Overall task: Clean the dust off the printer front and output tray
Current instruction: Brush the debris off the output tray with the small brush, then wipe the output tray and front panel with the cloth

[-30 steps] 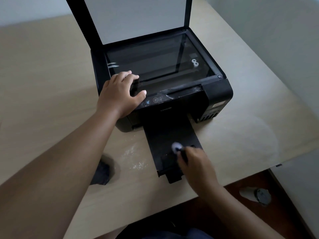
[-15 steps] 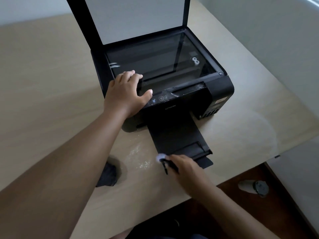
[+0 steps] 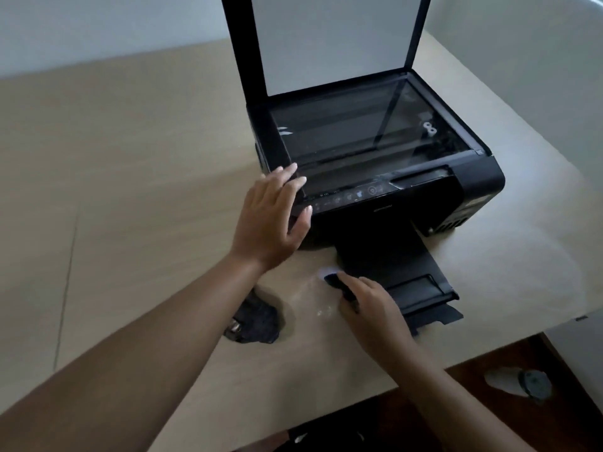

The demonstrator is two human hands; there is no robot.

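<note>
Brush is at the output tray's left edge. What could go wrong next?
The right hand bearing down with the brush could flex the extended output tray. Dust swept off may settle on the scanner glass, exposed under the raised lid. The left hand lies beside the control panel and could press buttons.

Two bare arms are seen. The left hand and the right hand are uncovered. Short, pale nails are shown on the left fingers. Behind each wrist, the forearm is left bare. Below the right hand, dark cloth is glimpsed, too dim to be made out.
</note>
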